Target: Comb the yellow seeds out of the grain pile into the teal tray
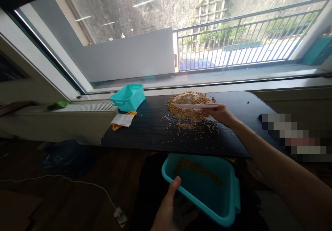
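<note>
My left hand [168, 201] grips the near rim of a teal plastic basin [201, 202], thumb over the edge and fingers underneath, mostly hidden. The basin rests at my lap, below the table edge, with a band of yellowish beans [197, 168] inside. Over the table, my right hand [220, 114] holds a thin, flat, pale strip [189, 106] by its right end. This strip lies across a heap of mixed yellowish beans and white rice-like grains [190, 115]; whether its lower edge touches them, I cannot tell. Loose grains are scattered around the heap.
On the dark table [145, 130], a second teal basin [132, 97] stands at the left, behind a white and orange cloth [123, 121]. A window with a railing [228, 47] outside rises behind. A white cord with a plug [120, 215] lies on the floor.
</note>
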{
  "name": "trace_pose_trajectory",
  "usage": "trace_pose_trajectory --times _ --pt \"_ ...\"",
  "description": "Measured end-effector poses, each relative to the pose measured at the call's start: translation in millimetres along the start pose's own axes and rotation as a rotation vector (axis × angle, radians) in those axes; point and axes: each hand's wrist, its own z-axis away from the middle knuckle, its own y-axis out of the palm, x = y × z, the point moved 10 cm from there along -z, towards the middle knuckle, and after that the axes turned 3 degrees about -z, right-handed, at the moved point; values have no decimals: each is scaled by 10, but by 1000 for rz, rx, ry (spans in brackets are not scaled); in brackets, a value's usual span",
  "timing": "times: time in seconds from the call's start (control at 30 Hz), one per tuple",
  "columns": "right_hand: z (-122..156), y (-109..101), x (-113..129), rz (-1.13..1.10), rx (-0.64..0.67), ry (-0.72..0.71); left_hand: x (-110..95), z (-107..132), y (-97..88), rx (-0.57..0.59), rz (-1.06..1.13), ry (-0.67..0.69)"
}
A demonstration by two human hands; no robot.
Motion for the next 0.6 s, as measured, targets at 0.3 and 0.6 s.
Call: trace_pose_trajectory --times 0.3,0.6 --pt "107 42 28 -18 65 -50 22 -27 -18 16 -8 -11" --pt "230 96 146 10 113 -99 44 -72 -34 21 7 -19"
